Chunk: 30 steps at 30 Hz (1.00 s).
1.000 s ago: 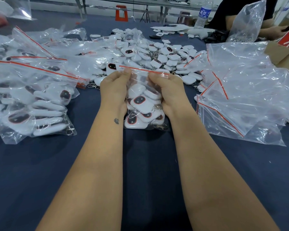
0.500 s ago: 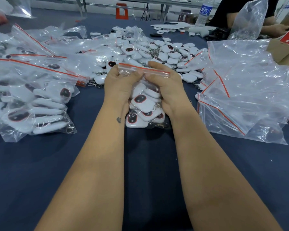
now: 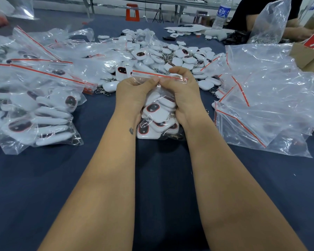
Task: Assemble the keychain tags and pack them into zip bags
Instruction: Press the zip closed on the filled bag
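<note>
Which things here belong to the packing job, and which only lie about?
Job: left hand, right hand, held zip bag, loose tags, packed bags, empty bags.
Lying about: water bottle, cardboard box, orange stool.

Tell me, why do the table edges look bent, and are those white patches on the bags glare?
Head view: the wide-angle lens bows the far table edge. Yes, the empty bags catch soft overhead glare. The hands' grip on the zip bag looks sharp; the corners look softer.
</note>
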Available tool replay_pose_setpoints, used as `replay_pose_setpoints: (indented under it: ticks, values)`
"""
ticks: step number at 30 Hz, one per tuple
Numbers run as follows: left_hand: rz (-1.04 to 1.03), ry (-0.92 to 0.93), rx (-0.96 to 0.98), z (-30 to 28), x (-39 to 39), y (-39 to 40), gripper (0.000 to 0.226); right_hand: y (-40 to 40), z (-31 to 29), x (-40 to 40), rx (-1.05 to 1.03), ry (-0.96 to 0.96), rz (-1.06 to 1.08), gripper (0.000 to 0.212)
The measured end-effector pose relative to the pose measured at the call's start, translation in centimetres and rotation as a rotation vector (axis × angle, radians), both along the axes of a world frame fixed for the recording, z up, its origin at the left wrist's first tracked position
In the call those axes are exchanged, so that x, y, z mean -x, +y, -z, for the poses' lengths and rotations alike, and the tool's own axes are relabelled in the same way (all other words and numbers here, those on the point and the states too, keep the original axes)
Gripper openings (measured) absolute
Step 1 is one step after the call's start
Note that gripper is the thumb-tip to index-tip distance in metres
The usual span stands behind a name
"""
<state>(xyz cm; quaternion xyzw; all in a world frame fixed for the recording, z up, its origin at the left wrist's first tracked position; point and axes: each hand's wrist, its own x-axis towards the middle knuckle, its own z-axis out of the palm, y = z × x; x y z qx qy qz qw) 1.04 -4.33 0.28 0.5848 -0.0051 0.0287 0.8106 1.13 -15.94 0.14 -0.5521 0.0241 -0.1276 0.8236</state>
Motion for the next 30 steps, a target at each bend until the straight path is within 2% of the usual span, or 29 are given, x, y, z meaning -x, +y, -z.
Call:
replay_pose_setpoints:
  ticks: [3,6,12,18,25,30]
  values:
    - [0.015,-0.031,-0.047,0.08,0.0,-0.01,0.016,-0.02,-0.03,-0.09,0.021,0.025,-0.015,0.035]
    - [0.018,-0.038,-0.031,-0.07,0.23,-0.08,0.01,0.0,0.0,-0.17,0.016,0.029,-0.018,0.037]
    - [-0.108,0.011,0.032,0.0,-0.23,-0.07,0.016,-0.27,-0.18,-0.23,-0.083,0.097,0.023,0.009]
    - [-0.08,0.03,0.119,0.06,-0.27,-0.1,0.026,-0.29,-0.16,-0.21,-0.072,0.1,0.029,0.015]
    - [-0.088,0.05,0.114,0.02,-0.3,-0.21,0.037,-0.23,-0.11,0.09,-0.06,0.044,0.019,0.021]
    - [-0.143,0.101,0.178,-0.11,-0.67,0.15,0.023,-0.15,-0.18,0.26,-0.034,0.073,0.042,0.017]
